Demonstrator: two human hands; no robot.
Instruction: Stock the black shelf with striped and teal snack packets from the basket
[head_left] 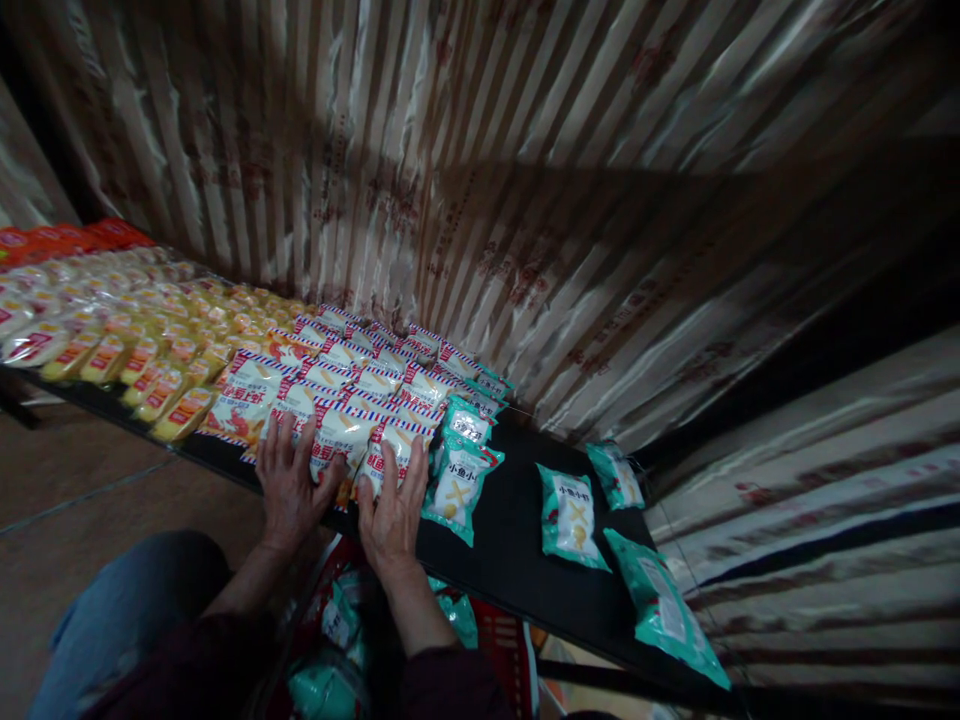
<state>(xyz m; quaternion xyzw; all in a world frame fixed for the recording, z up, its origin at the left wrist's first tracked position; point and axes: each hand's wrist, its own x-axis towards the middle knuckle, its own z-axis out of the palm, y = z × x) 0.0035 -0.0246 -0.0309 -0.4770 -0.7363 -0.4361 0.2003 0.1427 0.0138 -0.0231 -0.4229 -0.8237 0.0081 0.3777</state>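
Long black surface [504,520] stands beside pleated beige plastic sheeting [480,200]. Left hand [289,490] and right hand [392,515], fingers apart, touch flat white-and-red plastic bags [343,428] at the surface's near edge.

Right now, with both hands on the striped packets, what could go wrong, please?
The left hand and right hand touch striped packets near the front edge of the black table; pulling them back might drop one. The rightmost green packet lies at the table's end; a bump could drop it.
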